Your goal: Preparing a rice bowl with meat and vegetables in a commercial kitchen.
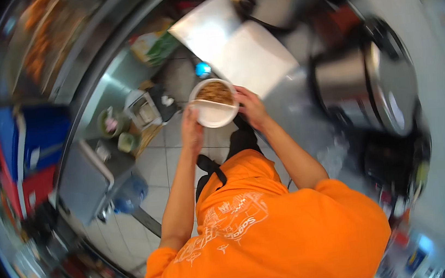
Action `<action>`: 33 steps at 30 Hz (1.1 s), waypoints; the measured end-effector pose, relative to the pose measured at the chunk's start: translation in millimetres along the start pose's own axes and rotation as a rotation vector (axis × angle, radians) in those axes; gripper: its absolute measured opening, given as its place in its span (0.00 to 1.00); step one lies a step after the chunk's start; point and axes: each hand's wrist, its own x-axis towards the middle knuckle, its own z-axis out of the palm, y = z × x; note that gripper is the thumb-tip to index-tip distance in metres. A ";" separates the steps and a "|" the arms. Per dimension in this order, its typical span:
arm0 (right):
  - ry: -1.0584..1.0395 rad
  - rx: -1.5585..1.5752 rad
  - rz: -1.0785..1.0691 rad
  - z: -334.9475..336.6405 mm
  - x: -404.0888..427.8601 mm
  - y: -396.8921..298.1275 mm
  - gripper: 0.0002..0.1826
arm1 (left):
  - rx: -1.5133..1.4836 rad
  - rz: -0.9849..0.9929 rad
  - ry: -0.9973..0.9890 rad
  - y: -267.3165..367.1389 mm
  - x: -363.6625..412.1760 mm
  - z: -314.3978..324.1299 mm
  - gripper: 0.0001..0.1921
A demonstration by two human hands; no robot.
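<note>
Between my two hands is a round white container with a straight divider across it. Its far compartment holds brown food, too blurred to name closely; the near compartment shows only white. My left hand grips the rim at the left. On the other side my right hand holds the right edge, its fingers partly hidden by the container. It is held above the tiled floor, in front of my body.
White sheets or boards lie on the grey metal surface at right. Farther right stands a large steel pot or cooker. Leftward are a grey bin-like box, a blue water bottle and a blue-and-red cooler box. Floor tiles show below.
</note>
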 end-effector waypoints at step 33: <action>0.564 -0.547 0.107 -288.2 -272.6 -77.8 0.10 | 1.078 0.120 -1.232 -111.0 -130.2 263.7 0.14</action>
